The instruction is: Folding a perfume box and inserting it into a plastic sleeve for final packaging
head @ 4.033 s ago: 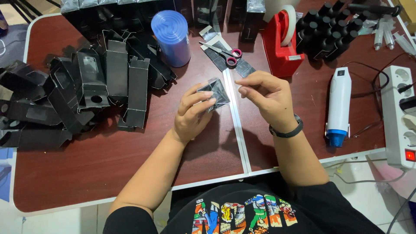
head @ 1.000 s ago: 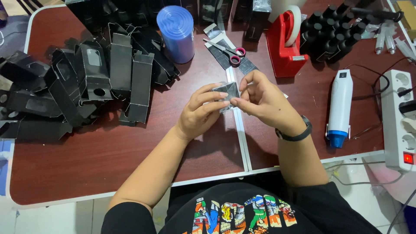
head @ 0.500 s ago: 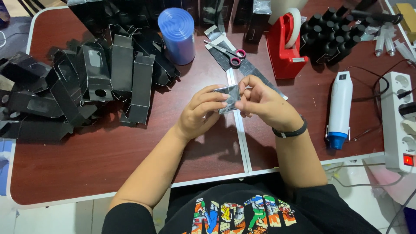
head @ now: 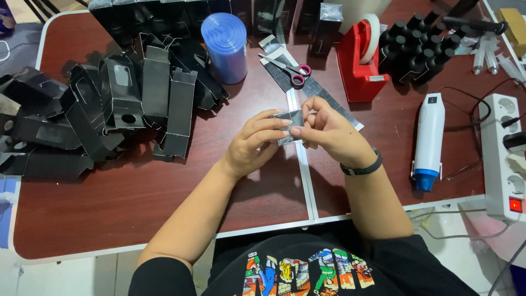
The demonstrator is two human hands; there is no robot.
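Head camera, looking down at my worktable: my left hand (head: 253,143) and right hand (head: 326,130) meet above the seam where two dark red tabletops (head: 164,186) join, both pinching a small black box wrapped in shiny clear film (head: 289,125). My left fingers curl around its left side and my right thumb and forefinger close on its right edge, so the box sits between the two hands, held clear of the table, at the centre of the scene.

At 10 o'clock from my hands a heap of flat, unfolded black cartons (head: 109,104) sprawls across the left tabletop. At 11 o'clock a roll of blue plastic film (head: 224,46) stands upright. At 12 o'clock pink-handled scissors (head: 287,66) lie on a dark strip, close to the seam. At 1 o'clock a red tape dispenser (head: 361,60) stands, with a cluster of small black bottles (head: 419,46) just beyond it. At 3 o'clock a white heat gun with a blue tip (head: 427,140) lies on its side, and a white power strip (head: 501,153) runs along the right edge. A black band (head: 361,164) circles my right wrist.
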